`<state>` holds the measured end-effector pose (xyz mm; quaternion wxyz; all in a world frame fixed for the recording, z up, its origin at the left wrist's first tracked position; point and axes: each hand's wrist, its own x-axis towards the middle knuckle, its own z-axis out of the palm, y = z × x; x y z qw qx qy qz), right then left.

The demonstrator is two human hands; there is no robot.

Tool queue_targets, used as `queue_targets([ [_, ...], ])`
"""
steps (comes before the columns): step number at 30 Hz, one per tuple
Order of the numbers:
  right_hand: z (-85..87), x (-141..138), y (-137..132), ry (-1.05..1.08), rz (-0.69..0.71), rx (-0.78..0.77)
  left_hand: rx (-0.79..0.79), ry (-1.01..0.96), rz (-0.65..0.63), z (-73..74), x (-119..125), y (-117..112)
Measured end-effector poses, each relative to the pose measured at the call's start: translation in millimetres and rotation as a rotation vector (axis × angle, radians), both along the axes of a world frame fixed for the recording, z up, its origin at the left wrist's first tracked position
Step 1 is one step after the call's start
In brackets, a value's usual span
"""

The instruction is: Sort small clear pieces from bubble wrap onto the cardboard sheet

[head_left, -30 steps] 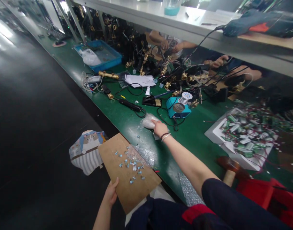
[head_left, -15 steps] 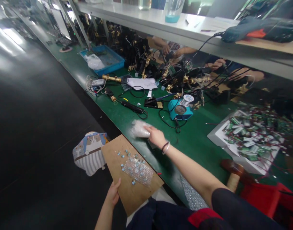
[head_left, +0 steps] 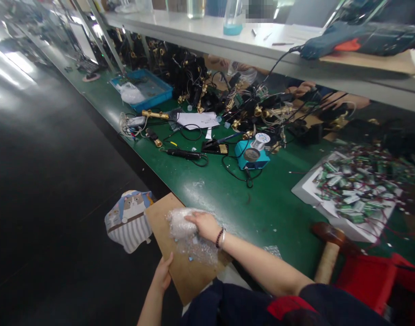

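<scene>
Bubble wrap [head_left: 188, 233] lies bunched on the brown board [head_left: 190, 269], which juts out from the near edge of the green bench [head_left: 261, 203] at about seven o'clock in the view. At the wrap's nine-o'clock end it is gathered into a whitish wad; at its five-o'clock end it flattens into a clear sheet over the board, with a few small pale-blue bits showing through. The right hand [head_left: 203, 225] rests on top of the wad, fingers curled down and close together over the plastic, pressing or gripping it; whether the thumb closes underneath cannot be told. A dark bead bracelet and a pale one sit on that wrist. The left hand [head_left: 164, 274] clasps the board's edge at the board's seven o'clock, thumb on the top face, the other fingers hidden beneath. Just beside the board, at its nine o'clock, a cushion [head_left: 129, 219] printed with a cat sits lower than the bench. Farther up the bench, at twelve o'clock from the wrap, stands a teal solder stand [head_left: 253, 155] among black cables. At three o'clock a white tray [head_left: 305, 190] holds a heap of green components with wires, and a blue tray [head_left: 146, 88] sits at eleven o'clock.
</scene>
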<state>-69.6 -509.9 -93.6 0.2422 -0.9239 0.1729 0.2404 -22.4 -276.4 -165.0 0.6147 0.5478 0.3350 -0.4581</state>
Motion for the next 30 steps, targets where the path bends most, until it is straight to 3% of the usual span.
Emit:
queue_targets([
  [2, 6.6, -6, -15, -0.023, -0.041, -0.026, 0.006, -0.009, -0.002, -0.9, 1, 1],
  [6, 15.9, -8, -95, 0.027, -0.388, -0.286, 0.013, -0.031, -0.001, -5.0, 3, 2],
  [9, 12.2, -27, -131, 0.111, -0.488, -0.321, 0.021, -0.029, 0.011, -4.0, 3, 1],
  [13, 7.8, -65, -121, 0.208, -0.606, -0.418, 0.015, -0.007, 0.027, 2.4, 0, -1],
  [15, 8.3, -64, -113, 0.084, -0.605, -0.422, 0.003, 0.006, 0.032, 5.0, -2, -2],
  [18, 0.0, -23, -114, -0.234, -0.465, -0.183, 0.004, 0.013, 0.039, 6.2, -5, -2],
  [20, -16.8, 18, -118, -0.283, -0.39, -0.064, 0.008, 0.014, 0.046, 5.1, -6, -1],
  [23, -50.7, 61, -122, -0.283, -0.373, -0.006, -0.012, 0.019, 0.057, 1.5, -8, 0],
  [26, -76.5, 67, -123, -0.324, -0.391, 0.034, -0.02, 0.027, 0.071, -2.4, -9, 0],
  [30, -87.5, 57, -125, -0.35, -0.423, 0.07, -0.037, 0.035, 0.073, -7.5, -9, 2],
])
